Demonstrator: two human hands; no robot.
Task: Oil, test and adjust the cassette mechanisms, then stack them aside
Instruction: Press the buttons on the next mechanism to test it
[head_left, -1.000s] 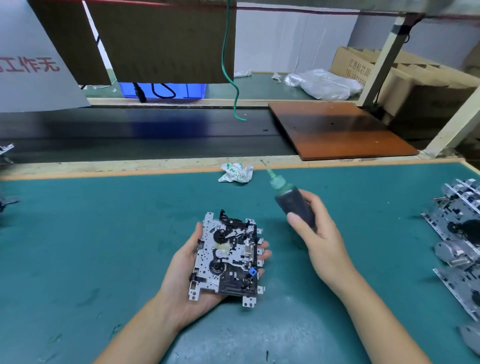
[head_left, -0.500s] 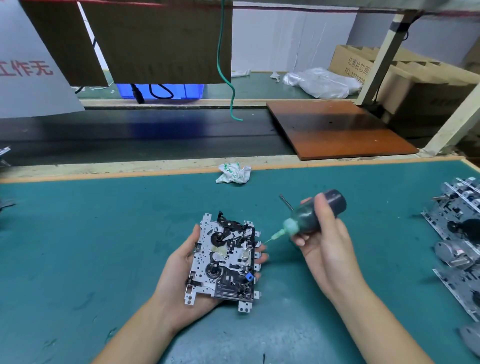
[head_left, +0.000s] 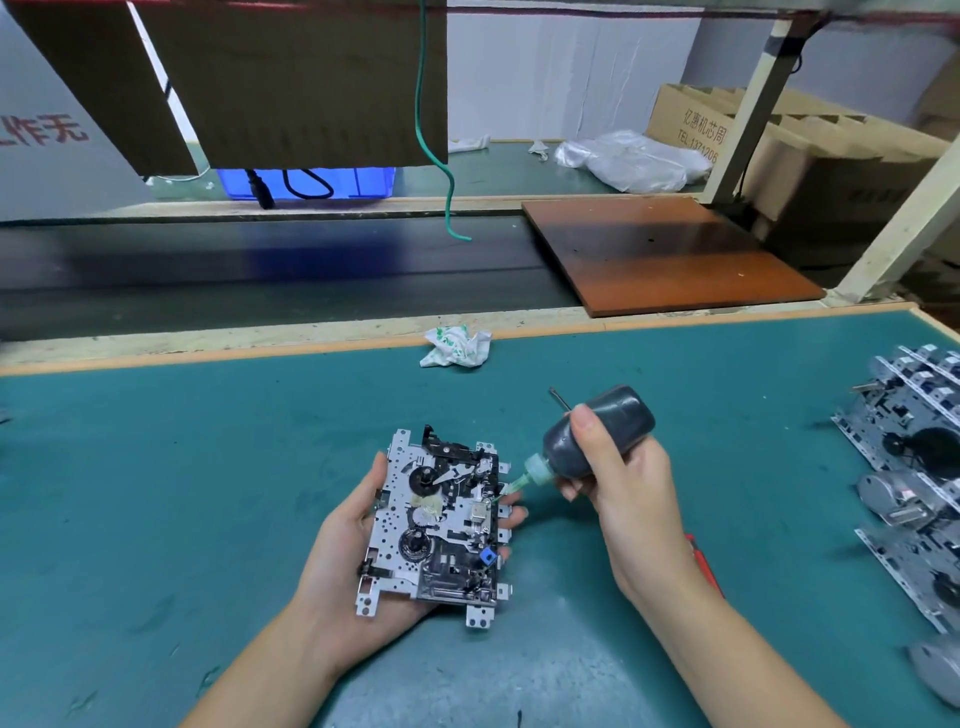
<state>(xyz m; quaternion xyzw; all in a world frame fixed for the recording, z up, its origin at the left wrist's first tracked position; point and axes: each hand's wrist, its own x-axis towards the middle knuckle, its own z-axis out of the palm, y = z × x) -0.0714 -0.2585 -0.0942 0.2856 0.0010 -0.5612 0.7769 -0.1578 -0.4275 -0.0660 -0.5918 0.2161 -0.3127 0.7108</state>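
Observation:
A silver and black cassette mechanism (head_left: 436, 525) lies face up in my left hand (head_left: 343, 566), which cradles it from below with the thumb on its left edge and fingertips curled past its right edge. My right hand (head_left: 623, 493) grips a dark oil bottle (head_left: 597, 436) tipped down to the left. Its green nozzle (head_left: 524, 480) reaches the mechanism's upper right edge. Both hands hover just above the green mat (head_left: 208, 493).
Several more mechanisms (head_left: 914, 467) are stacked along the mat's right edge. A crumpled wrapper (head_left: 456, 347) lies near the far edge. A red-handled tool (head_left: 704, 564) pokes out behind my right wrist. A brown board (head_left: 660, 254) and a black belt lie beyond.
My right hand tipped the oil bottle from nozzle-up to nozzle-down and brought the tip against the mechanism's right edge. My left hand kept the mechanism nearly still.

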